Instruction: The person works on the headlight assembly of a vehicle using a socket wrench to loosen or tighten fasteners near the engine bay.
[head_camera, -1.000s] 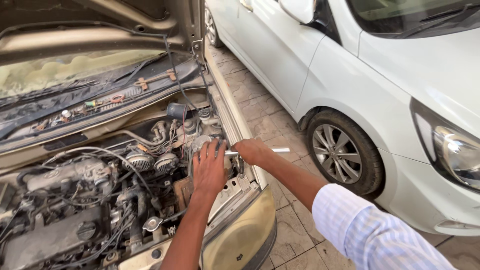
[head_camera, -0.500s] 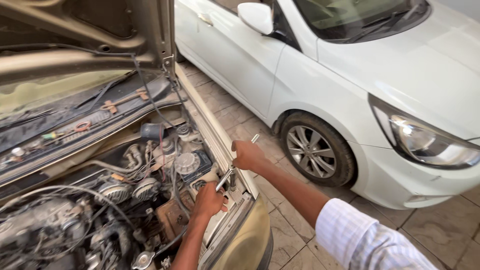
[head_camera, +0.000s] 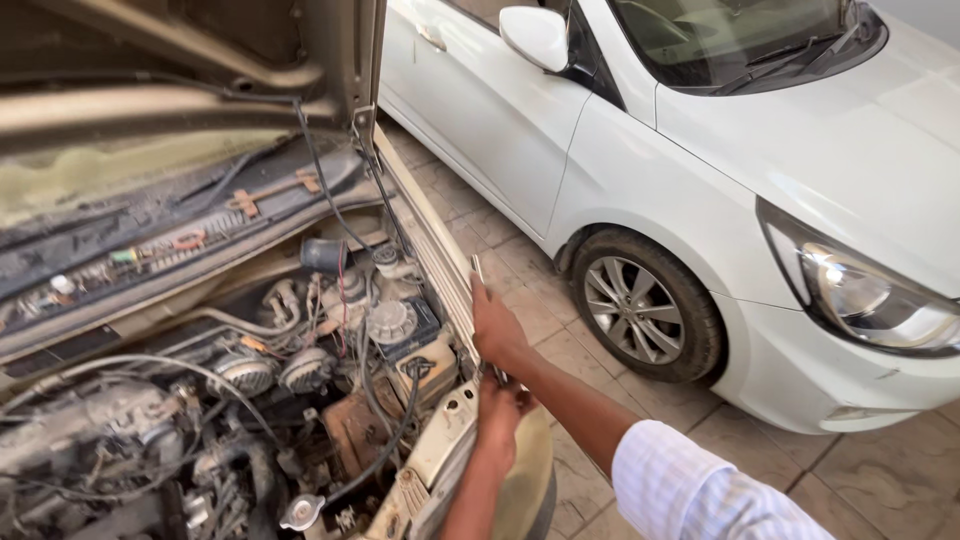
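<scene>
- Gripping a slim metal tool (head_camera: 478, 272), the right hand (head_camera: 497, 332) is closing its fingers around the shaft, and the tool's tip is sticking up above the knuckles, just beside the fender edge (head_camera: 432, 255) of the tan car.
- The left hand (head_camera: 500, 408) is sitting directly below the right hand, fingers curling shut at the lower end of the same tool, at the front corner of the engine bay (head_camera: 250, 400); whether it is truly clamping the tool or the car's edge I cannot tell.
- Both forearms are reaching in from the lower right, the right one wearing a pale striped sleeve (head_camera: 690, 490).
- The tan hood (head_camera: 190, 50) is standing raised over the bay, at the top left.
- Inside the bay, a round grey cap (head_camera: 390, 322) is lying near the hands, a black hose (head_camera: 395, 420) is curving down beside it, and a small silver cap (head_camera: 298, 513) is sitting at the bay's front edge.
- A white car (head_camera: 700, 180) is standing well apart on the right, its front wheel (head_camera: 640, 305) resting on the tiled floor (head_camera: 880, 470).
</scene>
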